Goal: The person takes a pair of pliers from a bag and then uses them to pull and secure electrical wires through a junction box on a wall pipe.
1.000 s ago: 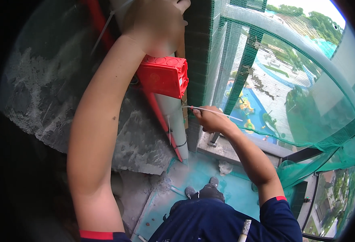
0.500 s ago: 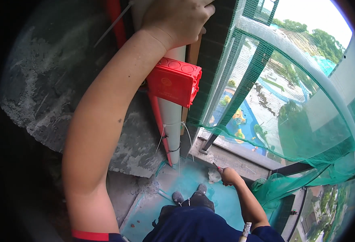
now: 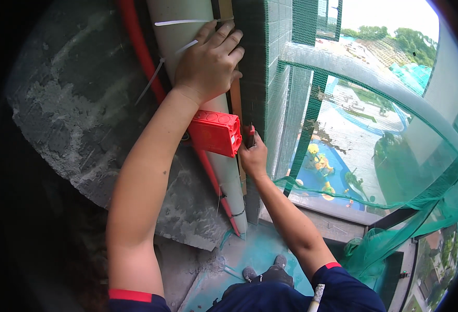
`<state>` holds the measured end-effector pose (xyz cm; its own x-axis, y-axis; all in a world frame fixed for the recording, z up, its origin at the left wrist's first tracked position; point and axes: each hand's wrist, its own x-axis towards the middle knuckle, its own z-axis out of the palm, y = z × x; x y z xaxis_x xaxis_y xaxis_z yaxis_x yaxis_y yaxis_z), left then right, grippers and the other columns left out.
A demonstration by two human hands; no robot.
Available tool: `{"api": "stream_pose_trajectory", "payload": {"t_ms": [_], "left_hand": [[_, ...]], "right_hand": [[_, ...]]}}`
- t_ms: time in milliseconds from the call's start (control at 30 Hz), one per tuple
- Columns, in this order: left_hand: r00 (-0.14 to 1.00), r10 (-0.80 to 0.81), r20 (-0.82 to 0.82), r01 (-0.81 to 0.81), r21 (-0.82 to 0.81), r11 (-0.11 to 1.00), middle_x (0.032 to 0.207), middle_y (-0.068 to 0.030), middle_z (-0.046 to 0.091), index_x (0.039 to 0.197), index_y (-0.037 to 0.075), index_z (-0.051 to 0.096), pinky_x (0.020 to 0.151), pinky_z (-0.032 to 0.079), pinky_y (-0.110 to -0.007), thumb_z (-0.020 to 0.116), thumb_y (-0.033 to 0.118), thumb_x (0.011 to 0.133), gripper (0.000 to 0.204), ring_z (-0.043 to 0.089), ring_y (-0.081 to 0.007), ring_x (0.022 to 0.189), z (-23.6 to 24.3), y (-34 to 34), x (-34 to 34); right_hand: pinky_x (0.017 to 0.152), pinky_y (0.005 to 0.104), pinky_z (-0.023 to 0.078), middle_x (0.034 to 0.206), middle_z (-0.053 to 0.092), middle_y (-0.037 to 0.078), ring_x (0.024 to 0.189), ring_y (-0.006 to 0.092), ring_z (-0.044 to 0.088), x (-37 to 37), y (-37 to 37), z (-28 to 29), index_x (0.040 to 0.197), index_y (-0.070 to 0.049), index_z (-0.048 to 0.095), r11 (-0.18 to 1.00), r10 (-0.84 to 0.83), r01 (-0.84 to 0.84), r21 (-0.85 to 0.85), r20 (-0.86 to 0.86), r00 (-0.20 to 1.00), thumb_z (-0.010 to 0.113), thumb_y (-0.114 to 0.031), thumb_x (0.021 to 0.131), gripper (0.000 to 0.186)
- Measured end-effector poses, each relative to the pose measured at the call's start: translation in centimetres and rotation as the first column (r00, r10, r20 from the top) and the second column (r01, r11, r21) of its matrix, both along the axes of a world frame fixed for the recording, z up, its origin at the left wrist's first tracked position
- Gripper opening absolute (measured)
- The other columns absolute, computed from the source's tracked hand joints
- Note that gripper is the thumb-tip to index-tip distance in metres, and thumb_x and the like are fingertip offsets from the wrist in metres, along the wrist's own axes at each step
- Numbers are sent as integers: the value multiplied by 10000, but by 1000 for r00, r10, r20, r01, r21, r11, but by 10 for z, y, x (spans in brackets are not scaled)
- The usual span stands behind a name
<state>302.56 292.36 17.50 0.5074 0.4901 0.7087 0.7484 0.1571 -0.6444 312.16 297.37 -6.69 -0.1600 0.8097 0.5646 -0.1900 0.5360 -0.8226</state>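
Observation:
My left hand (image 3: 208,67) lies against a thick white pipe (image 3: 179,13) with its fingers spread toward a wooden strip (image 3: 235,96) alongside. A white cable tie (image 3: 179,22) crosses the pipe just above the fingertips, and another tie end (image 3: 187,47) sticks out beside the hand. Below my wrist, a red plastic junction box (image 3: 213,136) stands out from the pipe. To the right of this box, my right hand (image 3: 255,156) is closed around a red-and-black hand tool (image 3: 249,136), its tip pointing up. The fingers hide much of the tool, so I cannot tell its exact kind.
A thin red pipe (image 3: 143,52) runs beside the white one, with a rough grey wall (image 3: 57,119) to the left. Green netting (image 3: 421,197) covers the window frame on the right. A cigarette (image 3: 317,296) shows at the lower edge.
My right hand has risen with the tool from low near the floor to beside the junction box. My left hand's fingers, curled before, are now spread on the pipe. The view has shifted.

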Motion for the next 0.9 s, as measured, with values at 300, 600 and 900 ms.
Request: {"api": "stream_pose_trajectory", "payload": {"t_ms": [300, 600, 900], "left_hand": [[999, -31, 34, 34, -92, 995, 1272, -27, 563, 998, 125, 693, 1112, 283, -419, 713, 270, 743, 294, 448, -206, 1260, 6, -23, -2], [833, -542, 111, 535, 90, 840, 1323, -161, 456, 1225, 60, 544, 1050, 369, -447, 684, 142, 788, 466, 430, -369, 1256, 17, -43, 80], [-373, 12, 928, 887, 352, 299, 1266, -227, 539, 1338, -16, 408, 1005, 408, -444, 660, 475, 826, 752, 492, -330, 1226, 33, -13, 180]], "right_hand": [[601, 418, 476, 793, 629, 167, 689, 343, 613, -4, -18, 4, 949, -52, 639, 958, -99, 90, 272, 21, 995, 606, -141, 866, 126], [772, 396, 507, 1051, 626, 149, 902, 342, 613, 106, -17, -71, 1111, -62, 626, 793, -473, 313, 523, 204, 857, 613, -152, 836, 289], [753, 348, 495, 1047, 623, 185, 898, 319, 633, 239, -90, -95, 1128, -24, 577, 767, -584, 473, 435, 167, 794, 641, -71, 842, 297]]}}
